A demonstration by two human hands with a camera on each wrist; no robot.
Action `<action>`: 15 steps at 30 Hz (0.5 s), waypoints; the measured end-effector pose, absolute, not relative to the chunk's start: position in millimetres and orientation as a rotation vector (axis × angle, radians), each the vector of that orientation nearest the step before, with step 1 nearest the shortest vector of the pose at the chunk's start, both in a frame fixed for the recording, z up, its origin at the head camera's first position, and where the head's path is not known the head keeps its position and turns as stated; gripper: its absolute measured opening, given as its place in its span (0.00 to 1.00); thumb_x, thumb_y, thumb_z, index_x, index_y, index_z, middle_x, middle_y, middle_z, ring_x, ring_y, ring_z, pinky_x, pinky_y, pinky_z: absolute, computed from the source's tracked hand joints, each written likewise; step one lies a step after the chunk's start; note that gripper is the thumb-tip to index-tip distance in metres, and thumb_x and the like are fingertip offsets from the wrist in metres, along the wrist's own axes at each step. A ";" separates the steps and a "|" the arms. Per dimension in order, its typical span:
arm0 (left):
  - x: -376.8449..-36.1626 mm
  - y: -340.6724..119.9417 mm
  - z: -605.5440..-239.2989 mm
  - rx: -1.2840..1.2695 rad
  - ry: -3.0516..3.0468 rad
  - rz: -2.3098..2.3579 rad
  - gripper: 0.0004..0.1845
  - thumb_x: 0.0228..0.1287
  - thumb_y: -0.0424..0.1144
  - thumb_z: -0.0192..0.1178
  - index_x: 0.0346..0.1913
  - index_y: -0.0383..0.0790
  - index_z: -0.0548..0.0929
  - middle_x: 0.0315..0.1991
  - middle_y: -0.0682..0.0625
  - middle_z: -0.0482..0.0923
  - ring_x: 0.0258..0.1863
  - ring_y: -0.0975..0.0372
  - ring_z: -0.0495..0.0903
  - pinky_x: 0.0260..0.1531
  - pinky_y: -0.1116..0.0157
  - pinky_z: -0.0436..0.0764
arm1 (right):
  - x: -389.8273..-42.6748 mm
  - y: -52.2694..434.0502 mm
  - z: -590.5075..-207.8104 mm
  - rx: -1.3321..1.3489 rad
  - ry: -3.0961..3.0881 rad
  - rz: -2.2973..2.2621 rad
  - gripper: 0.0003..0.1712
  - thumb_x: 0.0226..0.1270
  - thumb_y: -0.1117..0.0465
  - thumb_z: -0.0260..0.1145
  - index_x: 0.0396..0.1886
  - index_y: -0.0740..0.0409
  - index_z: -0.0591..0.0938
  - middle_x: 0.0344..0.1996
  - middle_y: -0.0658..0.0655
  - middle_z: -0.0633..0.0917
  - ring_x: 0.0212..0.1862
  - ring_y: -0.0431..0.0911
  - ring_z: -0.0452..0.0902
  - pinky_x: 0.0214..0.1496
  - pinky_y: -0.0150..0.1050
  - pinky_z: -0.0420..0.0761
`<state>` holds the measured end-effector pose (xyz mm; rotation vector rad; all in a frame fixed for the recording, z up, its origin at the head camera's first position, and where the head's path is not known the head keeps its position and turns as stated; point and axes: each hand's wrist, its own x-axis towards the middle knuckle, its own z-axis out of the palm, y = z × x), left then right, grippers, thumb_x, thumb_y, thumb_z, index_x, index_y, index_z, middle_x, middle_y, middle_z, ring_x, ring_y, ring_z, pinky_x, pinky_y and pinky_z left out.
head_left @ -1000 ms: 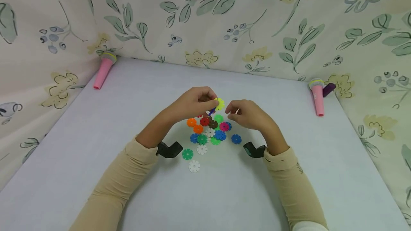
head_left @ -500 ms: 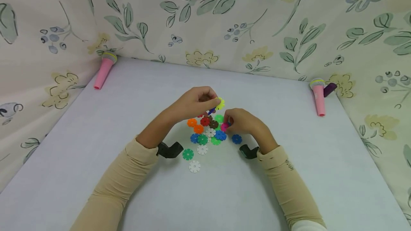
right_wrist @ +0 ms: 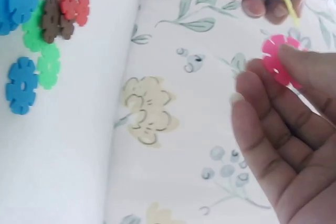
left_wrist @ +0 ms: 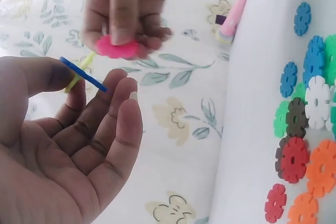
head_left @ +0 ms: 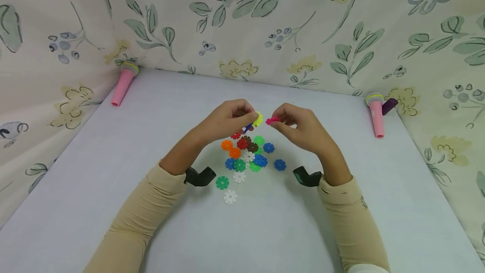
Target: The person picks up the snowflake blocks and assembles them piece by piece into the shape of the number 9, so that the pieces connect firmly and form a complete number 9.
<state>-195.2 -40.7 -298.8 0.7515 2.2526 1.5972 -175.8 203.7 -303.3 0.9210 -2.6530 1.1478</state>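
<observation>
My left hand (head_left: 225,123) pinches a yellow notched plastic disc (head_left: 259,119) between thumb and fingers, above the far side of a disc pile. A blue notched disc (left_wrist: 84,73) crosses the yellow one at an angle, slotted together with it. Facing it across a small gap, my right hand (head_left: 303,127) pinches a pink notched disc (right_wrist: 273,59) by its edge. Under both hands lie flat, partly overlapping discs: red (head_left: 242,144), orange (head_left: 235,153), brown (head_left: 252,147), white (head_left: 230,197), green (head_left: 222,183) and blue ones (head_left: 280,164).
A white-covered table (head_left: 182,239) carries everything. Pink toy microphones stand out at the back left (head_left: 123,85) and back right (head_left: 376,117), the right one beside a dark purple piece (head_left: 389,105). Floral fabric (head_left: 242,20) hangs behind the table and along its sides.
My right hand reached down to the pile, took the pink disc and lifted it up beside the yellow one. A blue disc it covered now shows. The left hand barely moved.
</observation>
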 end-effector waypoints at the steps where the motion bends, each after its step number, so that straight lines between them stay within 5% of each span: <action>1: -195.3 -40.6 -298.9 0.750 2.246 1.605 0.09 0.76 0.41 0.56 0.46 0.37 0.79 0.38 0.44 0.82 0.38 0.49 0.81 0.39 0.56 0.83 | -173.6 203.1 -300.4 0.921 -2.614 1.111 0.06 0.67 0.68 0.70 0.41 0.59 0.83 0.38 0.51 0.87 0.41 0.44 0.83 0.47 0.43 0.83; 5: -195.7 -40.6 -299.6 0.757 2.213 1.643 0.10 0.77 0.41 0.56 0.44 0.36 0.79 0.39 0.42 0.83 0.41 0.47 0.83 0.43 0.50 0.83 | -166.2 199.4 -292.9 0.933 -2.546 0.997 0.07 0.66 0.66 0.71 0.43 0.60 0.85 0.37 0.50 0.88 0.39 0.42 0.83 0.45 0.39 0.83; 15: -195.8 -42.3 -300.5 0.842 2.117 1.699 0.09 0.76 0.38 0.56 0.39 0.37 0.81 0.37 0.43 0.83 0.38 0.52 0.82 0.40 0.56 0.83 | -156.3 189.9 -287.4 0.985 -2.459 0.864 0.07 0.63 0.70 0.72 0.41 0.61 0.86 0.34 0.52 0.88 0.36 0.41 0.85 0.41 0.38 0.84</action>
